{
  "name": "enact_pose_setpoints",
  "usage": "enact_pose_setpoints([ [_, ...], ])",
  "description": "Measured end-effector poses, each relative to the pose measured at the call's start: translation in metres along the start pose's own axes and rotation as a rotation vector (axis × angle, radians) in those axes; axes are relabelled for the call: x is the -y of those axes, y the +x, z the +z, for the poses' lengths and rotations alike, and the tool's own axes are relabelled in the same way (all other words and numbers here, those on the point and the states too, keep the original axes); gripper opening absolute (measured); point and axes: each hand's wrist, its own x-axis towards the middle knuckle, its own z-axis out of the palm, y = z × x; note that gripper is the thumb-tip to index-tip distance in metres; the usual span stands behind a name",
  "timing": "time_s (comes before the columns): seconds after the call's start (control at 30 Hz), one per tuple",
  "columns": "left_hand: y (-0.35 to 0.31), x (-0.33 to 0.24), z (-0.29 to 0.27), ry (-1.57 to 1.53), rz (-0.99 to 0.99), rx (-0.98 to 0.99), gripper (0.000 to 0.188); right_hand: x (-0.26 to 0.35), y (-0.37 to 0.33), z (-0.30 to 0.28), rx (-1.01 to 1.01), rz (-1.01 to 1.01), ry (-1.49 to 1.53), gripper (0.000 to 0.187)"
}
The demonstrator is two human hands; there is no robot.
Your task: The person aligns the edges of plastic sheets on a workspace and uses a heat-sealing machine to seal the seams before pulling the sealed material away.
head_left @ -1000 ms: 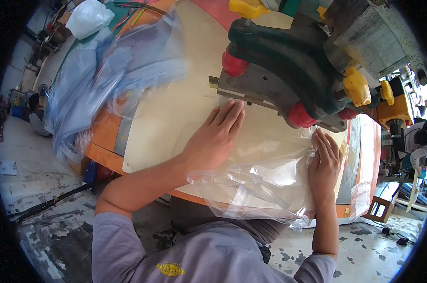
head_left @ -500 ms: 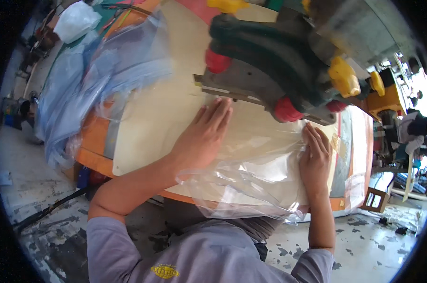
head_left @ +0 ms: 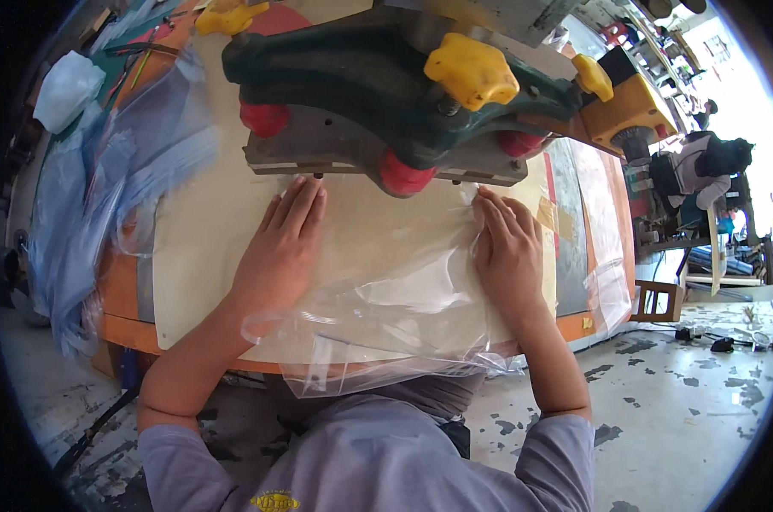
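Observation:
A clear plastic piece (head_left: 412, 286), wrinkled and shiny, lies on a cream board (head_left: 203, 239), its near end hanging over the table's front edge. My left hand (head_left: 280, 243) rests flat on its left part, fingers stretched toward the machine. On the right side, my right hand (head_left: 510, 252) lies with fingers extended, pressing the plastic's far right corner. Both hands' fingertips reach the lower edge of a grey metal plate (head_left: 318, 154). Above that plate is the machine's dark green frame (head_left: 344, 85), with red round parts (head_left: 408, 173) and yellow knobs (head_left: 472, 72).
Bluish clear plastic sheets (head_left: 105, 205) are heaped at the left, beside a white plastic bundle (head_left: 69, 90). More clear plastic (head_left: 606, 264) drapes over the table's right side. A person (head_left: 702, 166) sits farther right, beyond a brown crate (head_left: 659, 300) on the floor.
My view has swung, so the machine, table and hands appear farther left and the machine looks more level. Both hands still lie flat on the plastic at the plate's edge.

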Motion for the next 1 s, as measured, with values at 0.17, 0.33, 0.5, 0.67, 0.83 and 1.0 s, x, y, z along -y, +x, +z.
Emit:
enact_pose_setpoints([
  [0.17,-0.0022,-0.0002,-0.0023,0.010,0.001,-0.006,0.059,0.0027,0.0005,-0.0025,0.004,-0.012,-0.010,0.048],
  [0.33,0.0007,-0.0030,-0.0012,0.002,0.001,-0.003,0.058,0.0025,0.0005,-0.0057,0.025,-0.018,-0.054,0.054],
  [0.5,-0.0027,0.0003,-0.0043,0.018,-0.006,-0.010,0.058,0.0078,0.0066,-0.0095,0.041,-0.026,-0.042,0.056],
  [0.67,0.0016,0.0008,-0.0035,0.069,0.031,0.019,0.061,0.0037,0.0058,-0.0072,0.049,-0.013,-0.054,0.057],
  [0.83,-0.0006,0.0008,-0.0026,0.057,0.026,0.023,0.063,0.0053,0.0061,-0.0064,0.053,-0.016,-0.056,0.058],
  [1.0,-0.0005,-0.0013,-0.0037,0.056,0.011,0.023,0.063,0.0032,0.0049,-0.0067,0.055,-0.022,-0.065,0.056],
])
